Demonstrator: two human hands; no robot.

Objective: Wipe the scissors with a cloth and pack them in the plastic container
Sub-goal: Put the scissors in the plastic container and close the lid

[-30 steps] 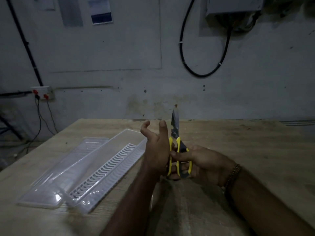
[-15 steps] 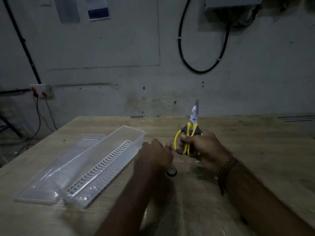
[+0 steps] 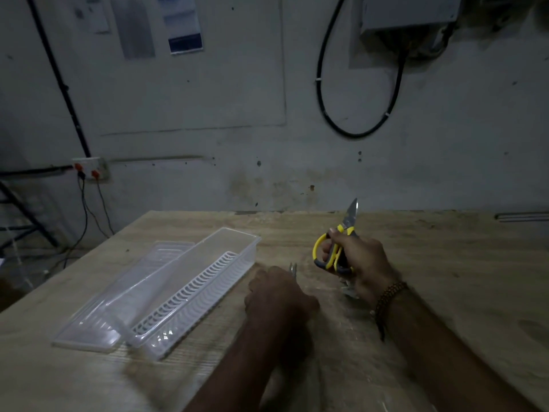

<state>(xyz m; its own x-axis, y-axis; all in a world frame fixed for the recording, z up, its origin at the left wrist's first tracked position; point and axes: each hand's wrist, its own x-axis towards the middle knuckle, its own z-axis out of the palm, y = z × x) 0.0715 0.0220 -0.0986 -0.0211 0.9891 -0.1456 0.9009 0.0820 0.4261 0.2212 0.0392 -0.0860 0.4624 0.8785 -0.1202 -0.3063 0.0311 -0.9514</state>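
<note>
The right hand [image 3: 361,260] grips the yellow-handled scissors [image 3: 337,248] upright, right of the open plastic container [image 3: 237,242]; the left hand [image 3: 276,292] curls on the surface [image 3: 445,263], its hold unclear; no cloth visible, so wiping seemingly awaits finding one.

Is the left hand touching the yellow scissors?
Apart. The head view shows bare table between the left hand and the scissors, which the right hand holds.

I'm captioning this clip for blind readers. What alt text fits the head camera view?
A person's right hand grips yellow-handled scissors, blades pointing up, above a wooden table. The left hand rests curled on the table over a small metal object that is hard to identify. To the left sits an open clear plastic container with its lid beside it.
</note>
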